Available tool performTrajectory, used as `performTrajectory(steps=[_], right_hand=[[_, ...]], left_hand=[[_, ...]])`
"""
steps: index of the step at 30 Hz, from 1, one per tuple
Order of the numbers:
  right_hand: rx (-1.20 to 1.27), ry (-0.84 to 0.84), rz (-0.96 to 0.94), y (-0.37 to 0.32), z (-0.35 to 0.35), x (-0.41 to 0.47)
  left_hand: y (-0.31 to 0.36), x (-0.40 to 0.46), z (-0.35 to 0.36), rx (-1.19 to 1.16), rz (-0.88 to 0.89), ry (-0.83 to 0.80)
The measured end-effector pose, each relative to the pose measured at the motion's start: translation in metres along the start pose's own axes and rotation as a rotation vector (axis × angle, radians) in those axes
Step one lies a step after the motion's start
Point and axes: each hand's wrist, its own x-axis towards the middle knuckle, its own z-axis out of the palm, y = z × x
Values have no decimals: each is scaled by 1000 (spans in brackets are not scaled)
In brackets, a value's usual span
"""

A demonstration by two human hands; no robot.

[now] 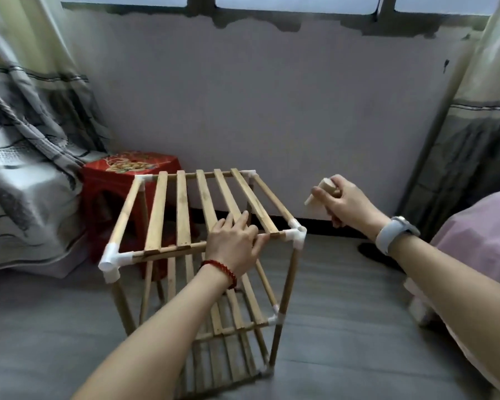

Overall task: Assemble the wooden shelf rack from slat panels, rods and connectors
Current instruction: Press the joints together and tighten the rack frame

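Head view takes us from the curtain [26, 125] and the red stool [122, 180] at far left to the rack [202, 249], which stands upright on the grey floor [344, 313] just in front of that stool. We see three slat panels stacked in it, joined by rods at the corners and white connectors at the joints, so we judge the frame nearly complete. Our left hand [234, 249] rests on the near edge of the top panel [202, 209], fingers straight across two slats, thumb against the front rod, pressing rather than gripping. Just right of it sits the near right connector [296, 233], with its open socket facing up. Further right, well clear of the rack, our right hand [344, 203] is curled round a small wooden mallet [322, 192], its head poking out above the thumb; a grey watch [394, 233] sits on that wrist. Pink bedding [479, 235] fills the far right. We read this as the tapping-down step: the left hand steadies the top while the mallet is readied. Next we probably need to bring the mallet over a corner connector and strike squarely down, keeping the left fingers away from the blow.
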Motion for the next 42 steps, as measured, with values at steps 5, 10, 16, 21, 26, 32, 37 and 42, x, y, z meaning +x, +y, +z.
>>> performTrajectory(steps=[5,10,16,21,26,32,37,42], right_hand=[[-544,106,-90,-48,-25,22],[-382,600,-171,-31,15,-12],[-436,278,-190,5,5,-7],[-287,265,-195,4,40,-27],[-352,35,-212,4,46,-30],[-50,-216,-325,-32,103,-47],[113,-322,-312,-44,143,-50],[142,-230,-338,-40,148,-50]], left_hand=[[8,-12,11,21,-81,21],[11,-8,9,7,-120,75],[11,-10,11,-38,-102,112],[10,-10,10,-24,-107,49],[-13,-13,-6,-149,28,-54],[-97,-34,-46,45,-134,-68],[-161,-71,-52,-178,-259,-211],[-149,-101,-43,-77,-59,38]])
